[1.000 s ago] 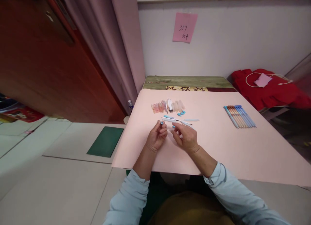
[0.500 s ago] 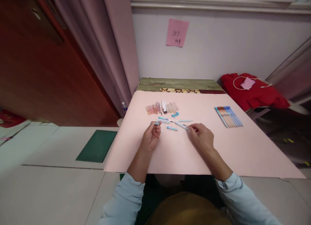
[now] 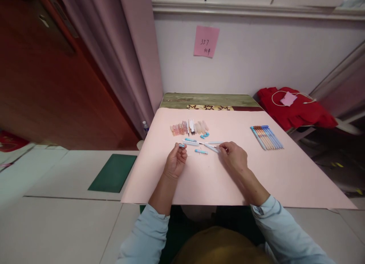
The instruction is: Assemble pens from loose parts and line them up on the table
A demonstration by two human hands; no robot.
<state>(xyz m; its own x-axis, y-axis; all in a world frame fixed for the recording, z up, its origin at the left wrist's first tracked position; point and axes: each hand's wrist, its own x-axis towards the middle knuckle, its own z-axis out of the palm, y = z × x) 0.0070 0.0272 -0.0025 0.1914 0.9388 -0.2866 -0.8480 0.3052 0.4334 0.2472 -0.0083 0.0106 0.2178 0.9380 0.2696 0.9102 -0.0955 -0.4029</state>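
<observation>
My left hand (image 3: 175, 163) is closed in a pinch on a small blue pen part (image 3: 181, 145), held just above the pink table sheet (image 3: 256, 172). My right hand (image 3: 234, 157) has its fingers closed on the end of a white pen barrel (image 3: 212, 147) that lies on the sheet. Between the hands lies a short blue pen piece (image 3: 201, 151). Just beyond it are a white and blue pen body (image 3: 190, 142) and a thin refill. Small blue caps (image 3: 204, 135) lie further back.
A row of several small clear and pinkish pen parts (image 3: 188, 127) sits at the back of the sheet. Several blue and orange pens (image 3: 266, 137) lie together at the right. A red cloth (image 3: 296, 110) rests on a seat to the right. A green mat (image 3: 112, 172) lies on the floor at left.
My right hand left the left hand, moved right and closed on the white barrel on the sheet. A short blue piece now lies between the hands. The left hand kept its pinch.
</observation>
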